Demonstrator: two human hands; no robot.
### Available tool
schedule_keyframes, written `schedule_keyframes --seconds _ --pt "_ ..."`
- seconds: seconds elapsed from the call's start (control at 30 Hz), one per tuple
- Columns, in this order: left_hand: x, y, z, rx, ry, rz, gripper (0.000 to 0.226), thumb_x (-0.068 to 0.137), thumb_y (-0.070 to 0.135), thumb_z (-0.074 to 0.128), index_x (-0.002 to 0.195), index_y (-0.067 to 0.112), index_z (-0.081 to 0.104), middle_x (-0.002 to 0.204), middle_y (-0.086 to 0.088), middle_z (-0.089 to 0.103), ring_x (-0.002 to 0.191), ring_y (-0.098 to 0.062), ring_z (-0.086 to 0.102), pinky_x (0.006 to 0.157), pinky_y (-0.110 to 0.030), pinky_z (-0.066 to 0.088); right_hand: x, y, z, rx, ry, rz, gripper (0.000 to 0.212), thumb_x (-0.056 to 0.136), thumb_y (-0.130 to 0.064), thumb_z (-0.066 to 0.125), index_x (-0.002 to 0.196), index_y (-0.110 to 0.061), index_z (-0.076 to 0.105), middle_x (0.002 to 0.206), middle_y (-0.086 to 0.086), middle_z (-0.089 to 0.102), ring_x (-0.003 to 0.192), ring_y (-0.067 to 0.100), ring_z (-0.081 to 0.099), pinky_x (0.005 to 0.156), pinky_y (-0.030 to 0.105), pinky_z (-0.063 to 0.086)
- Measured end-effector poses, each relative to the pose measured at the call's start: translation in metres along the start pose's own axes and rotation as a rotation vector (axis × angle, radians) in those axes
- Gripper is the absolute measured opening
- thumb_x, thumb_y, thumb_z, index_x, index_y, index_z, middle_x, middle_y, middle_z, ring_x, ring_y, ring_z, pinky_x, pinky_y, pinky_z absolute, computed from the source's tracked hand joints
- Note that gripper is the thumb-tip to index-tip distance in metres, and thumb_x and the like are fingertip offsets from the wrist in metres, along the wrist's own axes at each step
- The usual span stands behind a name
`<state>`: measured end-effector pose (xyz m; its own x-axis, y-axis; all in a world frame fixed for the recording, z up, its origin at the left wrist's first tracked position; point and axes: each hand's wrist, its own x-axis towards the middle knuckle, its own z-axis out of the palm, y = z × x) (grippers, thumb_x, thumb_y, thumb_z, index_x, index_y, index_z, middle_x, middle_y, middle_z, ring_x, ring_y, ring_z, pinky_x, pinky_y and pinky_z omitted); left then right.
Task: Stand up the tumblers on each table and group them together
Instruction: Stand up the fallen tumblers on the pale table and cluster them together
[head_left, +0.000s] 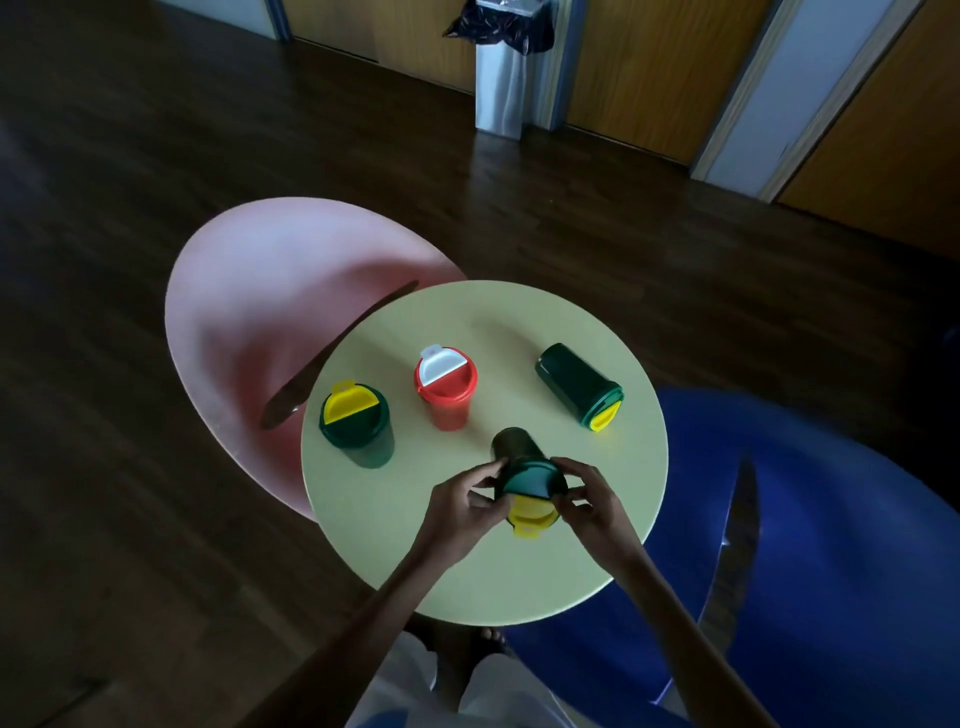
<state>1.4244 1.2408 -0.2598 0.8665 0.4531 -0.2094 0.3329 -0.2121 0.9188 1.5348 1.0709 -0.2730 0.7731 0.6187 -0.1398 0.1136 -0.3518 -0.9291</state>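
My left hand (457, 506) and right hand (592, 499) grip the tilted green tumbler (522, 465) at its lid rim, fingers curled round it, just 5 o'clock of the surface's (467, 571) middle. I'd swing its base down squarely, then stand it beside the red tumbler (445, 389) at 11 o'clock.

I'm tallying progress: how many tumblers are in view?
4. Left green tumbler and middle red tumbler stand upright; right green tumbler lies on its side; held green tumbler is tipped between left hand and right hand. None looks hidden.
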Motion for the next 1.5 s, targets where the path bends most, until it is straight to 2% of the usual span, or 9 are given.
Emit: schedule_keyframes --seconds 0.17,0.3,0.47,0.67,0.9,1.07,1.27,1.4,1.5 --pt "0.014 0.018 -0.008 0.017 0.038 0.006 0.05 0.078 0.019 0.074 0.126 0.019 0.06 0.107 0.007 0.067 0.072 -0.005 0.071 0.075 -0.014 0.051 0.019 -0.014 -0.01 -0.023 -0.039 0.01 0.042 0.089 -0.008 0.061 0.125 -0.027 0.05 0.123 -0.002 0.054 0.082 -0.002 0.061 0.065 0.009 0.047" --pt "0.017 0.018 -0.008 -0.009 0.061 -0.035 0.046 0.077 0.025 0.074 0.122 0.024 0.063 0.102 0.011 0.068 0.07 -0.007 0.07 0.073 -0.018 0.052 0.022 -0.013 -0.01 -0.014 -0.058 0.069 0.043 0.082 -0.026 0.063 0.123 -0.03 0.049 0.121 -0.001 0.058 0.074 -0.002 0.06 0.062 0.013 0.047" --pt "0.019 0.012 -0.004 -0.053 0.042 -0.08 0.04 0.08 0.022 0.073 0.119 0.022 0.064 0.098 0.007 0.071 0.071 -0.001 0.067 0.067 -0.01 0.048 0.019 -0.002 -0.001 -0.02 -0.048 0.13 0.036 0.092 -0.017 0.06 0.123 -0.029 0.047 0.119 0.002 0.059 0.07 0.003 0.059 0.058 0.017 0.045" --pt "0.03 0.007 -0.005 -0.088 0.017 -0.098 0.045 0.08 0.038 0.068 0.122 0.024 0.062 0.099 0.005 0.071 0.083 -0.009 0.069 0.08 -0.029 0.057 0.02 -0.006 0.005 0.042 0.015 0.156 0.04 0.092 -0.016 0.058 0.13 -0.02 0.046 0.112 -0.007 0.056 0.074 0.008 0.06 0.057 0.014 0.046" --pt "0.042 0.006 -0.014 -0.048 -0.088 -0.1 0.041 0.087 0.034 0.065 0.127 0.025 0.057 0.103 0.008 0.067 0.086 -0.008 0.068 0.079 -0.024 0.055 0.021 -0.007 0.012 0.058 0.066 0.192 0.041 0.094 -0.019 0.056 0.134 -0.021 0.045 0.118 -0.003 0.058 0.081 0.009 0.064 0.058 0.012 0.046" --pt "0.055 0.014 -0.025 0.09 -0.133 0.02 0.037 0.088 0.026 0.065 0.123 0.014 0.058 0.109 -0.002 0.064 0.086 -0.012 0.065 0.067 -0.005 0.045 0.023 -0.009 0.01 0.049 0.151 0.243 0.038 0.092 -0.026 0.059 0.129 -0.027 0.05 0.118 -0.004 0.06 0.088 0.015 0.066 0.066 0.017 0.047" --pt "0.094 0.045 -0.039 0.225 -0.232 0.273 0.038 0.085 0.031 0.066 0.118 0.012 0.061 0.108 -0.003 0.065 0.093 -0.013 0.063 0.085 -0.029 0.052 0.028 -0.027 -0.009 0.068 0.332 0.249 0.024 0.086 -0.034 0.056 0.109 -0.035 0.056 0.104 -0.003 0.067 0.09 0.015 0.066 0.067 0.015 0.045" --pt "0.142 0.078 -0.037 0.307 -0.333 0.356 0.041 0.086 0.029 0.066 0.124 0.018 0.057 0.115 0.002 0.06 0.101 -0.01 0.057 0.087 -0.025 0.048 0.044 -0.037 -0.029 0.029 0.427 0.234 0.02 0.091 -0.019 0.06 0.11 -0.026 0.059 0.1 -0.006 0.065 0.092 0.01 0.062 0.074 0.02 0.048" --pt "0.188 0.087 -0.026 0.418 -0.424 0.38 0.048 0.082 0.027 0.07 0.127 0.02 0.055 0.121 0.001 0.059 0.104 -0.009 0.055 0.086 -0.019 0.041 0.064 -0.031 -0.043 -0.056 0.458 0.247 0.028 0.087 -0.02 0.065 0.114 -0.022 0.058 0.103 -0.007 0.064 0.099 0.009 0.06 0.08 0.025 0.048"
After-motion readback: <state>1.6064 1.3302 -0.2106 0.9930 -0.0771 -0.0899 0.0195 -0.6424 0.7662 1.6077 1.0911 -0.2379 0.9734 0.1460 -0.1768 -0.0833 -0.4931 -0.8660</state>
